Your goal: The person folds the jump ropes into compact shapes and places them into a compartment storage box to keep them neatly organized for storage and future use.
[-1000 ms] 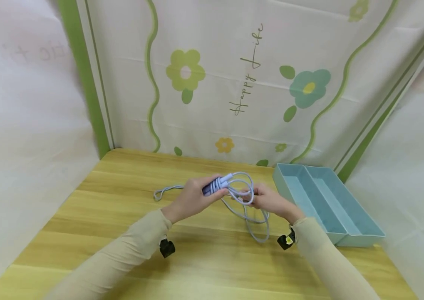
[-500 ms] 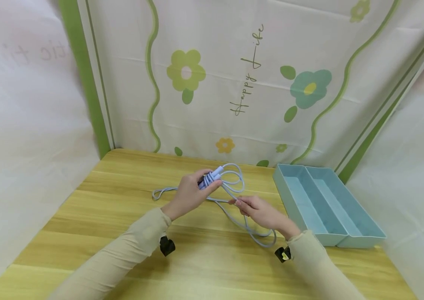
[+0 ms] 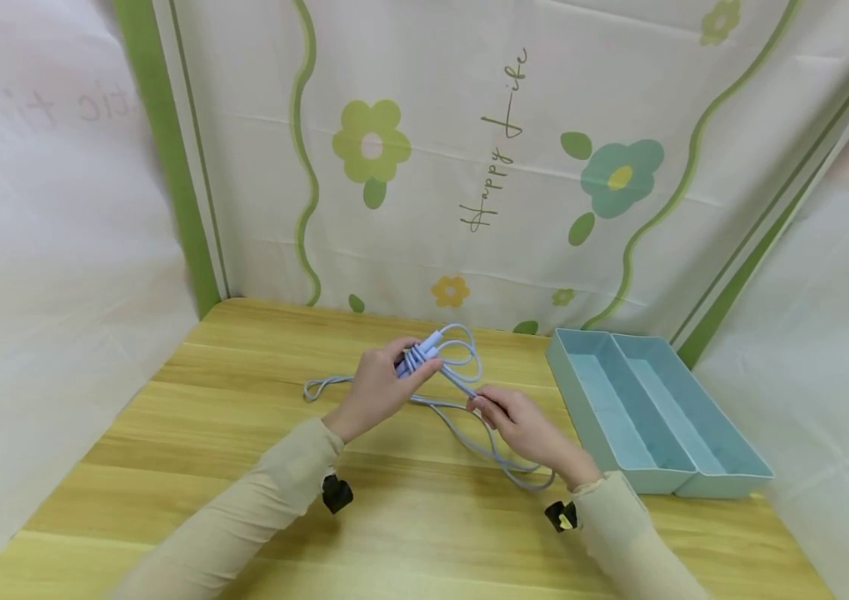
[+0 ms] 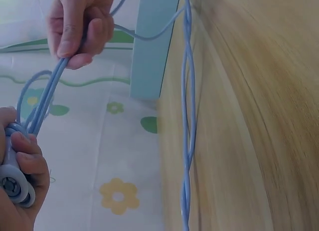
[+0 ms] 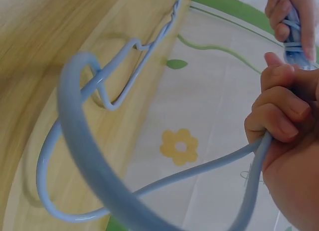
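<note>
- While the wooden counter spreads widest, two pale-blue trays stand side by side at its right.
- The blue cord lies partly in loose loops on the counter.
- The left hand grips the cord-wrapped handles above the counter.
- The right hand pinches strands running straight from them.
- The handles' long axis slants, tips pointing forward and right.

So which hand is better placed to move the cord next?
Likely the right hand: it pinches the cord where it stretches from the wrapped handles. The left hand grips those handles, so seems suited to steadying them.
</note>
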Demonstrator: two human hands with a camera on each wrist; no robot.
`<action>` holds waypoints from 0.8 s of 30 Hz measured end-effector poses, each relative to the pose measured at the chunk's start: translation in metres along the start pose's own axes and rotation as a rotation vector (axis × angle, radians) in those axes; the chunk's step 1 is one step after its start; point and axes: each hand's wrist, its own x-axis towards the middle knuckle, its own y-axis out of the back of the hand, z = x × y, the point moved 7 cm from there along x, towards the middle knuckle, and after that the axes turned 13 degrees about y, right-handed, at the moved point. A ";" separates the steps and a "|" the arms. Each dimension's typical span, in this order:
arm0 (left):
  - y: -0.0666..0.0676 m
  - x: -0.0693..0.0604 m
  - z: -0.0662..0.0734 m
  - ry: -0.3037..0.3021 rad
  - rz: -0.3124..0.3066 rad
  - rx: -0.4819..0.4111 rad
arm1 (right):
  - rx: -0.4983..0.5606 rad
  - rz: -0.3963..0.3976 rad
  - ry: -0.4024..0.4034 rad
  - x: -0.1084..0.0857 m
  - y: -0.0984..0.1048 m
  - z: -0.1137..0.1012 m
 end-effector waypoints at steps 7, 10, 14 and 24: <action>-0.005 0.000 -0.005 0.018 -0.001 0.012 | -0.007 0.094 0.023 -0.003 0.004 -0.003; -0.007 -0.003 -0.004 -0.009 -0.004 0.034 | -0.020 0.138 0.025 -0.006 0.007 -0.006; -0.010 -0.007 0.002 -0.076 0.008 0.087 | -0.033 0.166 0.007 -0.008 0.011 -0.011; -0.029 -0.021 0.024 -0.351 0.026 0.439 | 0.046 0.137 -0.092 -0.009 0.025 -0.025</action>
